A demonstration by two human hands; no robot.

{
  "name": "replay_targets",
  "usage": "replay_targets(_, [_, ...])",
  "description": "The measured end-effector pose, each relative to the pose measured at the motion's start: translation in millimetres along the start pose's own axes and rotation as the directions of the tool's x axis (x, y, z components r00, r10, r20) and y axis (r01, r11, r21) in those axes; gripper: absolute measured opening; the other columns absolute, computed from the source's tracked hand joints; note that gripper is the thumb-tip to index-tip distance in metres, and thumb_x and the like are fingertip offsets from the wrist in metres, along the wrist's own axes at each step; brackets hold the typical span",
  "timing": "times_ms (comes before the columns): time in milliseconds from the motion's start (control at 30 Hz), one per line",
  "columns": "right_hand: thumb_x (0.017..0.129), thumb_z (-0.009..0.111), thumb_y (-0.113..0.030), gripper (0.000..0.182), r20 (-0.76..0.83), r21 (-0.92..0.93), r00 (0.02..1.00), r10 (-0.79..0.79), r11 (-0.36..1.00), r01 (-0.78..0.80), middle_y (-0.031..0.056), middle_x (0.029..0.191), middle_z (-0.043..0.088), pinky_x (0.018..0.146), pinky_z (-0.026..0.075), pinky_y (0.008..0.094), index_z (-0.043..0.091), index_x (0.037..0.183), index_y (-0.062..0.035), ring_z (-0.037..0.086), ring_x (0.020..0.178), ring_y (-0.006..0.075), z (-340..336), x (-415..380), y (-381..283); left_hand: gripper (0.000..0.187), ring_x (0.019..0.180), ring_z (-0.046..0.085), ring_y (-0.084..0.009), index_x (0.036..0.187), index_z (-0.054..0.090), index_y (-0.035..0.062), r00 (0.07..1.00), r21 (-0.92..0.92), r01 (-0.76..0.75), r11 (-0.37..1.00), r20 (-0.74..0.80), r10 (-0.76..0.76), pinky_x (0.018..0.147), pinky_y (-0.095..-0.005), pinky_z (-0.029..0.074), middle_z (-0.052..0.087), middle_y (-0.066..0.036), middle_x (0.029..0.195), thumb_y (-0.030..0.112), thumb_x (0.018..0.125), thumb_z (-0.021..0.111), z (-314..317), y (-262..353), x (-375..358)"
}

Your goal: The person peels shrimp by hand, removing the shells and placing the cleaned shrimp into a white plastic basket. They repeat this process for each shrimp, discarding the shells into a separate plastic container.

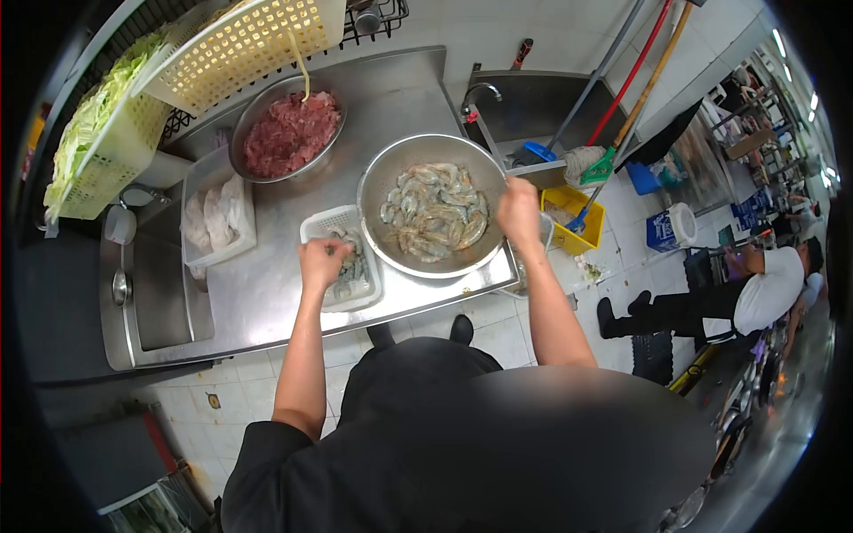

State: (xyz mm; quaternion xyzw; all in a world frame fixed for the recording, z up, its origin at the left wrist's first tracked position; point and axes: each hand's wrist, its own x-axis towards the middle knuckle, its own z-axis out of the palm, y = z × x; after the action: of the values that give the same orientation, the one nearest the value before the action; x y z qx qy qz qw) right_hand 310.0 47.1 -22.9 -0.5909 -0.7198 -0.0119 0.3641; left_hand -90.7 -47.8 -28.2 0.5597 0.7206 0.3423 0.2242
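A large metal bowl (375, 233) stands on the steel counter with whole raw shrimp (437, 209) heaped inside. To its left, a small white plastic basket (360, 298) holds grey shrimp (352, 266) that look peeled. My left hand (322, 262) is over that basket's left side, its fingers closed in a pinch near the shrimp; what they hold, if anything, is hidden. At the bowl's right rim is my right hand (519, 211), fingers curled closed. Whether it grips the rim or a small piece cannot be made out.
Behind are a bowl of raw meat (291, 133), a tub of pale meat (218, 222) and yellow baskets (244, 53). A sink (169, 306) lies left. Right of the counter stand a yellow bucket (586, 233) and long-handled tools (622, 98). A co-worker (769, 289) stands farther right.
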Motion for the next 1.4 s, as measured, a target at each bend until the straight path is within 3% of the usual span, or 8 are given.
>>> replay_targets(200, [0.091, 0.059, -0.024, 0.035, 0.779, -0.097, 0.580, 0.237, 0.960, -0.262, 0.0315, 0.108, 0.068, 0.092, 0.053, 0.0499, 0.070, 0.105, 0.0060, 0.066, 0.103, 0.0455, 88.9, 34.5, -106.3, 0.025, 0.093, 0.069, -0.0290, 0.098, 0.075, 0.0006, 0.999, -0.006, -0.047, 0.999, -0.016, 0.047, 0.080, -0.0381, 0.054, 0.073, -0.017, 0.098, 0.023, 0.087, 0.077, 1.0, -2.7, 0.9])
replay_targets(467, [0.094, 0.060, -0.021, 0.032, 0.693, -0.125, 0.703, 0.158, 0.987, -0.098, 0.0288, 0.105, 0.069, 0.093, 0.052, 0.0481, 0.070, 0.109, 0.0061, 0.067, 0.103, 0.0434, 166.5, 8.5, -146.2, 0.015, 0.084, 0.068, -0.0295, 0.093, 0.075, 0.0008, 0.995, -0.273, -0.094, 0.957, -0.068, 0.078, 0.077, -0.0363, 0.053, 0.073, -0.016, 0.093, 0.016, 0.089, 0.074, 6.7, 45.8, 8.2])
replay_targets(733, [0.101, 0.051, -0.018, 0.028, 0.491, 0.553, 0.757, -0.430, 0.826, 0.110, 0.0304, 0.104, 0.064, 0.082, 0.053, 0.0525, 0.047, 0.108, 0.0089, 0.066, 0.094, 0.0459, 53.7, 22.1, -167.3, 0.026, 0.078, 0.063, -0.0216, 0.106, 0.065, 0.0011, 0.971, -0.365, -0.228, 0.903, -0.012, 0.241, 0.076, -0.0353, 0.050, 0.068, -0.014, 0.088, 0.024, 0.105, 0.053, 35.5, 85.0, 40.0])
replay_targets(1000, [0.093, 0.053, -0.013, 0.020, 0.403, 0.231, 0.853, -0.332, 0.938, 0.256, 0.0227, 0.097, 0.063, 0.068, 0.055, 0.0514, 0.049, 0.102, 0.0045, 0.067, 0.082, 0.0426, -19.8, 17.8, -129.1, 0.034, 0.066, 0.059, -0.0354, 0.095, 0.052, 0.0030, 0.929, -0.358, -0.324, 0.876, 0.057, 0.366, 0.064, -0.0432, 0.047, 0.060, -0.018, 0.076, 0.031, 0.110, 0.040, 81.3, 161.0, 46.9])
replay_targets(1167, [0.095, 0.054, -0.012, 0.016, -0.010, 0.359, 0.990, -0.140, 0.924, 0.134, 0.0248, 0.094, 0.060, 0.074, 0.048, 0.0519, 0.048, 0.100, 0.0026, 0.060, 0.086, 0.0445, -36.7, 10.3, -47.4, 0.030, 0.049, 0.037, -0.0114, 0.096, 0.053, 0.0111, 0.780, -0.710, 0.472, 0.523, 0.612, 0.127, 0.043, -0.0267, 0.029, 0.041, 0.000, 0.064, 0.035, 0.110, 0.043, 100.1, 195.7, 45.9])
replay_targets(1233, [0.100, 0.051, -0.016, 0.017, -0.049, 0.494, 0.937, 0.347, 0.823, -0.279, 0.0252, 0.097, 0.058, 0.078, 0.044, 0.0512, 0.048, 0.099, 0.0011, 0.056, 0.091, 0.0438, -57.0, 10.0, -22.4, 0.029, 0.046, 0.032, -0.0077, 0.096, 0.052, 0.0121, 0.735, -0.709, 0.586, 0.393, 0.669, 0.112, 0.040, -0.0237, 0.024, 0.036, 0.004, 0.063, 0.035, 0.110, 0.044, 103.0, 197.8, 44.2])
replay_targets(1333, [0.103, 0.048, -0.020, 0.021, -0.190, 0.257, 0.905, 0.380, 0.909, -0.328, 0.0269, 0.103, 0.060, 0.081, 0.046, 0.0499, 0.051, 0.109, 0.0001, 0.058, 0.096, 0.0437, -33.1, -20.0, 60.7, 0.029, 0.059, 0.046, -0.0104, 0.107, 0.056, 0.0112, 0.718, -0.714, 0.652, 0.255, 0.690, 0.095, 0.052, -0.0266, 0.039, 0.043, 0.002, 0.067, 0.036, 0.110, 0.042, 110.5, 190.9, 37.5])
replay_targets(1400, [0.105, 0.047, -0.025, 0.029, 0.007, -0.481, 0.875, 0.485, 0.769, -0.422, 0.0274, 0.104, 0.063, 0.083, 0.047, 0.0487, 0.054, 0.118, -0.0006, 0.060, 0.096, 0.0447, -26.9, -42.3, 74.9, 0.026, 0.072, 0.055, -0.0126, 0.117, 0.061, 0.0079, 0.749, -0.751, 0.631, 0.195, 0.655, 0.098, 0.066, -0.0278, 0.045, 0.059, -0.002, 0.080, 0.029, 0.109, 0.047, 107.8, 197.8, 34.7])
